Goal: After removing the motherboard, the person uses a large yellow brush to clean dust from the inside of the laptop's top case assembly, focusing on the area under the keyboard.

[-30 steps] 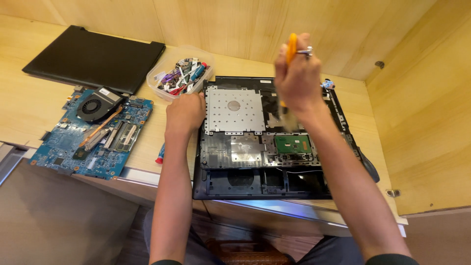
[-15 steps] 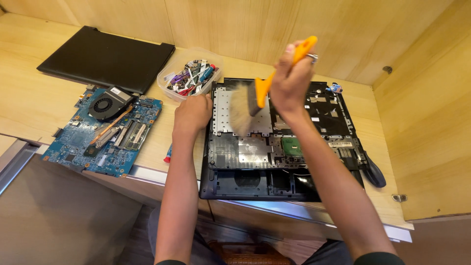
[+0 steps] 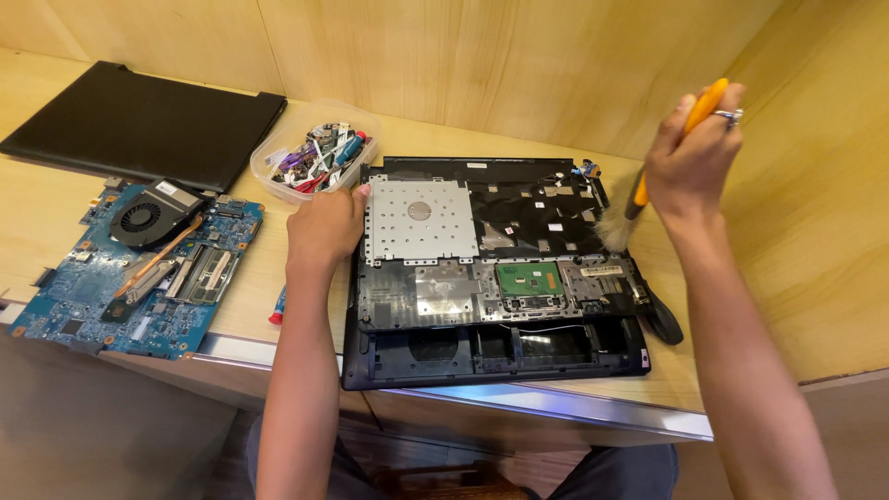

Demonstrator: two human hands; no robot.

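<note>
Right hand point(image 3: 690, 157) grips the orange-handled brush point(image 3: 639, 194), bristles near the open laptop base point(image 3: 491, 278); left hand point(image 3: 324, 227), seemingly flat, braces its edge; light, outward strokes suit best.

Left hand point(image 3: 324, 227): bare, no ring or watch | left forearm: bare to the frame's lower edge, no sleeve in view | right hand point(image 3: 690, 167): silver ring point(image 3: 728, 117) on one of the fingers | right forearm: bare, sleeveless | lap, below both forearms: dark trousers point(image 3: 611, 474)
</note>
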